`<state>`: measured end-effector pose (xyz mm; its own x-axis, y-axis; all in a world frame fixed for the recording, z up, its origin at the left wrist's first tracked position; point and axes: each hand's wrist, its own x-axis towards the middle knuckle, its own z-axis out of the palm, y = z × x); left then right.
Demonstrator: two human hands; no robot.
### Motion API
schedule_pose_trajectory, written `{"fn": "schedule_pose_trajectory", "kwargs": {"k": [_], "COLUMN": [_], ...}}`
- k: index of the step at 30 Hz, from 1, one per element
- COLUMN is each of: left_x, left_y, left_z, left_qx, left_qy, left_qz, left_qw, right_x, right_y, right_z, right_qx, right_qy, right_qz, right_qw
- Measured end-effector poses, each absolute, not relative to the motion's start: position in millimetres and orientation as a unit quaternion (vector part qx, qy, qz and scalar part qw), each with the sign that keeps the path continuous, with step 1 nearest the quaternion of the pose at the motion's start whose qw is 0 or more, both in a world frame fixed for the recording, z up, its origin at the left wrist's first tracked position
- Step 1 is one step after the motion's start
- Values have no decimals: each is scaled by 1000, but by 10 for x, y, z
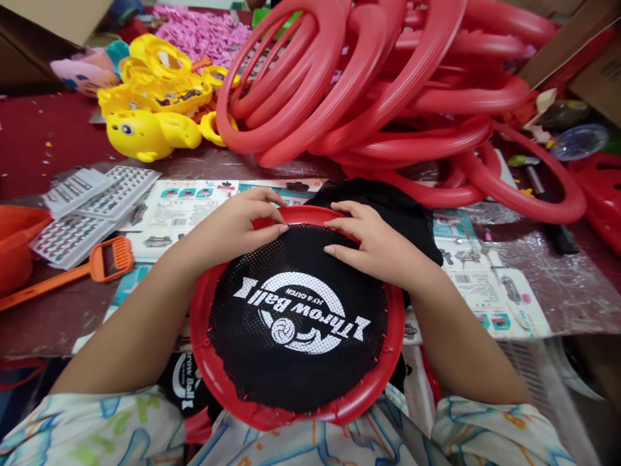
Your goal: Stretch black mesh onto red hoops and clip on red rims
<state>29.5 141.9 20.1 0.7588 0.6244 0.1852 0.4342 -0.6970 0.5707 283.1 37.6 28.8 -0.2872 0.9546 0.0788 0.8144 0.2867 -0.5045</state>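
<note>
A round red plastic hoop (pixel 201 356) with black mesh (pixel 291 259) across it leans between my body and the table edge. White "Throw Ball" print on the mesh appears upside down. Small red pegs along the rim catch the mesh edge in places. My left hand (pixel 245 223) has its fingers bent over the far rim, thumb by the mesh. On the far right part of the rim, my right hand (pixel 371 243) rests with curled fingers at the mesh edge. More black mesh fabric (pixel 388 204) lies behind the hoop.
Red plastic rings (pixel 359 97) are piled at the back. Yellow toy parts (pixel 150 133) and pink pieces (pixel 198 32) lie at back left. Trays of small round parts (pixel 111 191) and an orange scoop-like tool (pixel 111 259) sit left. Printed card sheets (pixel 519 298) cover the table. Another printed mesh (pixel 182 382) is below.
</note>
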Motion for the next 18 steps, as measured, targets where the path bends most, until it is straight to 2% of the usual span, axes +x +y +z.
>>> {"fn": "schedule_pose_trajectory", "kwargs": {"k": [6, 10, 13, 18], "left_x": [312, 171, 32, -79], "left_y": [1399, 1489, 1597, 1654], "left_z": [250, 384, 439, 439], "left_qx": [875, 818, 799, 770], "left_qy": [350, 467, 470, 459], "left_qz": [156, 6, -77, -28], "left_qw": [298, 335, 367, 442], "right_x": [2905, 2929, 2893, 2675], "right_y": [385, 405, 425, 776], "right_z": [260, 238, 311, 807], "right_qx": [-551, -552, -550, -535], "right_qy": [-793, -786, -784, -815], "right_qz": [143, 75, 19, -53], "right_qw": [218, 266, 288, 219]}}
